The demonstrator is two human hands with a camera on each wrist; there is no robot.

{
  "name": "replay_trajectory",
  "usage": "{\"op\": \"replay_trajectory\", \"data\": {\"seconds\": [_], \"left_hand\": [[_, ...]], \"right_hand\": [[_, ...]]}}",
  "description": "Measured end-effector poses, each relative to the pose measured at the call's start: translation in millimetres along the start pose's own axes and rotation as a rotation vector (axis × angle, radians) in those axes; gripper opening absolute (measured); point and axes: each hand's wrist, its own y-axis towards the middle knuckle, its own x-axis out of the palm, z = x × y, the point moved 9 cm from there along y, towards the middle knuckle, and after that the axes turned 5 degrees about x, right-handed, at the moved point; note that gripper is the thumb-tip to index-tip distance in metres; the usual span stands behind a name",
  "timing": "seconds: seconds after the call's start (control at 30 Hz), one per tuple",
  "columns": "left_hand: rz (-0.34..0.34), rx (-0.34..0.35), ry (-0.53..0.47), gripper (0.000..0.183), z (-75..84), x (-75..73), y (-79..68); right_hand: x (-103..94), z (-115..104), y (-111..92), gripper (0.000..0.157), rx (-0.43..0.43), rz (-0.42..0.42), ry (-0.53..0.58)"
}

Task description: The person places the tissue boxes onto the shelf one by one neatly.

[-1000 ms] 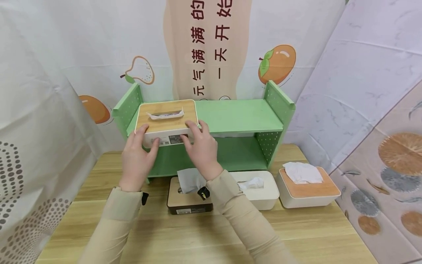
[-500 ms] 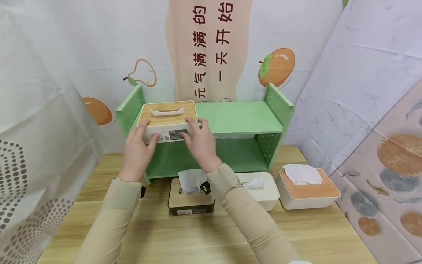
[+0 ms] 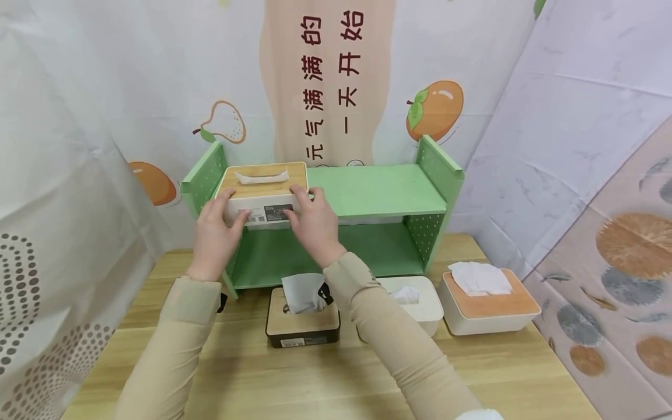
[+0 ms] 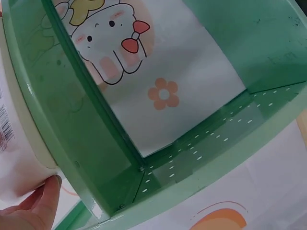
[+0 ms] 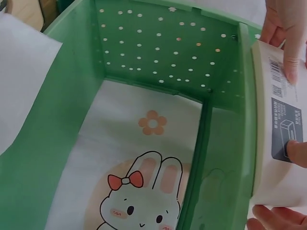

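In the head view, a white tissue box with a wooden lid sits at the left end of the green rack's upper shelf. My left hand grips its left front corner, thumb on the front face. My right hand grips the right front corner, its thumb on the dark label. The right wrist view shows the box's white front against the shelf board, with fingers at both ends. In the left wrist view, fingertips touch the box's lower edge.
On the wooden table before the rack stand a black-based tissue box, a white tissue box partly behind my right sleeve, and a white one with an orange-brown lid. Green side panels rise at both rack ends.
The tissue box has moved slightly farther back onto the upper shelf, and less of its lid shows. Both hands have moved with it, keeping their hold.
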Motion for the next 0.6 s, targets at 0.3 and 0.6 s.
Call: {"op": "replay_trajectory", "data": {"seconds": [0.3,0.6], "left_hand": [[0.016,-0.025,0.029,0.047,-9.3,0.5,5.7],[0.040,-0.056,0.035,0.044,-16.4,5.1,8.7]], "right_hand": [[3.8,-3,9,0.043,-0.040,0.047,-0.035],[7.4,-6,16,0.043,-0.043,0.031,-0.095]]}}
